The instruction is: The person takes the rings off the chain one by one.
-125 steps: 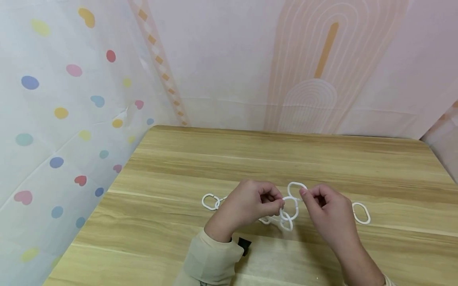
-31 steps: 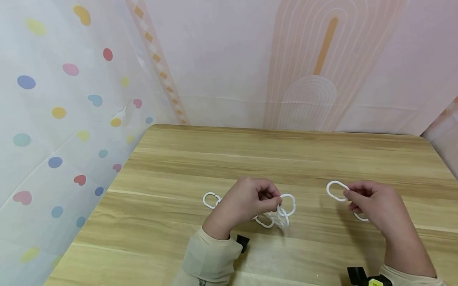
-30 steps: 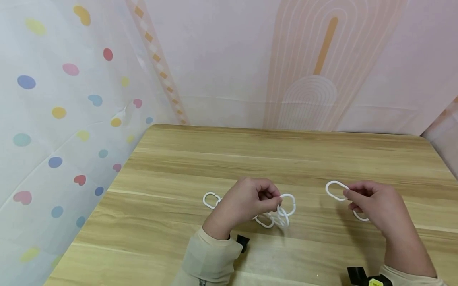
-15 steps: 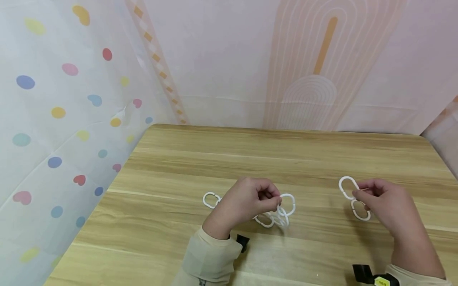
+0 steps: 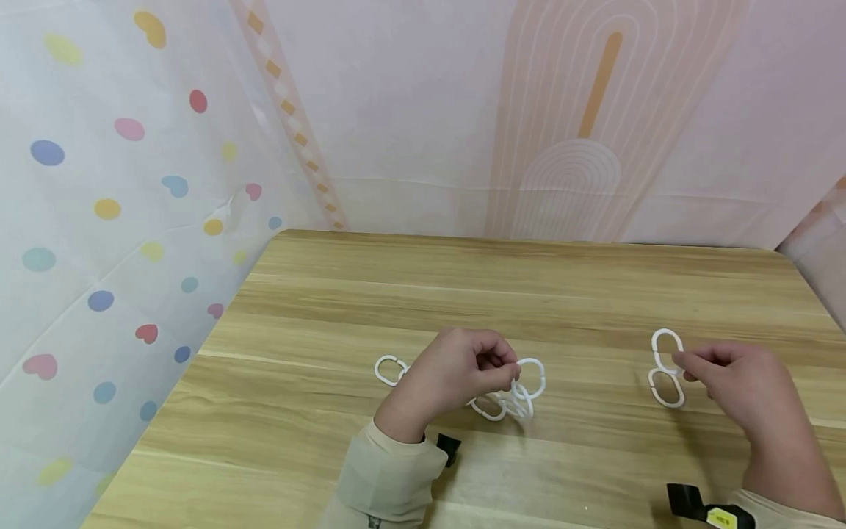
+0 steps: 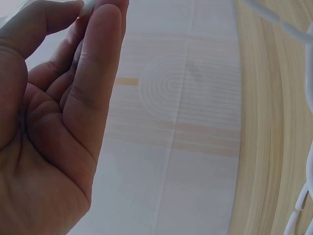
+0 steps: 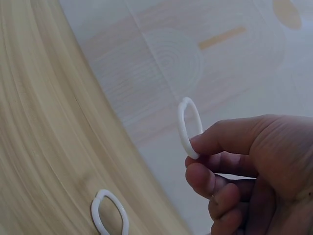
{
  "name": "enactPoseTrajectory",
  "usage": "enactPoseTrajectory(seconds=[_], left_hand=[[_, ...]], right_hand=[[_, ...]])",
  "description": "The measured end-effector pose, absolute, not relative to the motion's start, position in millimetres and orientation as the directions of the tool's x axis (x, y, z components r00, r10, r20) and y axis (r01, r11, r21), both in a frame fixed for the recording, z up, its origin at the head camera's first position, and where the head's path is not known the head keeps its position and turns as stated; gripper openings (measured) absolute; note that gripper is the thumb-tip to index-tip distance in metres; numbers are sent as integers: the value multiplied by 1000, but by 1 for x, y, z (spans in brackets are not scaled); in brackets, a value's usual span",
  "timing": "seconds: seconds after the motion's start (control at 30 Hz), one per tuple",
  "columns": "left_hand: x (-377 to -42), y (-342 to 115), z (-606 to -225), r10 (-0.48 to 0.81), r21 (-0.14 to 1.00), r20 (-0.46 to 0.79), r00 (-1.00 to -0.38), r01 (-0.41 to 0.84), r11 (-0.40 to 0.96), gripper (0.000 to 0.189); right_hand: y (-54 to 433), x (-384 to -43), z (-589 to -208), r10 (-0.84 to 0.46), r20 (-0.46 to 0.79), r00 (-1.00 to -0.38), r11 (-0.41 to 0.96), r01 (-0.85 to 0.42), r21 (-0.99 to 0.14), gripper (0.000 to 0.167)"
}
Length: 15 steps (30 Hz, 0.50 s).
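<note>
Patterned cloth (image 5: 410,110) is hung beyond the wooden tabletop (image 5: 562,470). At right, a white link (image 7: 181,127) is pinched by the right hand (image 5: 740,378) near a loose link (image 7: 94,210); further left, a white chain (image 5: 522,397) is gripped by the left hand (image 5: 459,375). If tugged, it could be parted at a gap.

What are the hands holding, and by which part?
The left hand pinches a white chain near its right end, exact spot hidden; the right hand pinches a single white link near its lower end.
</note>
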<state>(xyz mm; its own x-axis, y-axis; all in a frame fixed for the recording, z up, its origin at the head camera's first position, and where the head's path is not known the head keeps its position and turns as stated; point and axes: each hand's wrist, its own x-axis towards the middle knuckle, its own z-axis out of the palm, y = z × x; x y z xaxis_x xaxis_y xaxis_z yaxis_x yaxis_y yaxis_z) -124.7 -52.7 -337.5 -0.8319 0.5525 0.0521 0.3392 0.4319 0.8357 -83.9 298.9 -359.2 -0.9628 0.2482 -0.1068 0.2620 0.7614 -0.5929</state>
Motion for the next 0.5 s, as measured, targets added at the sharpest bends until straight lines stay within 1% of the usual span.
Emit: enactPoseTrajectory(seconds=[0.17,0.3,0.5], left_hand=[[-125,-52,-338,554,835,57,-830,344,429,9],[-125,-53,-338,554,836,54,-831,340,430,10],[-125,-53,-337,558,836,63,-827,349,424,10]], right_hand=[[310,-84,-361,244,-111,-964,809,265,-525,36],[319,-84,-362,259,-134,-957,825,291,-484,36],[325,-85,-365,287,-203,-936,788,351,-507,36]])
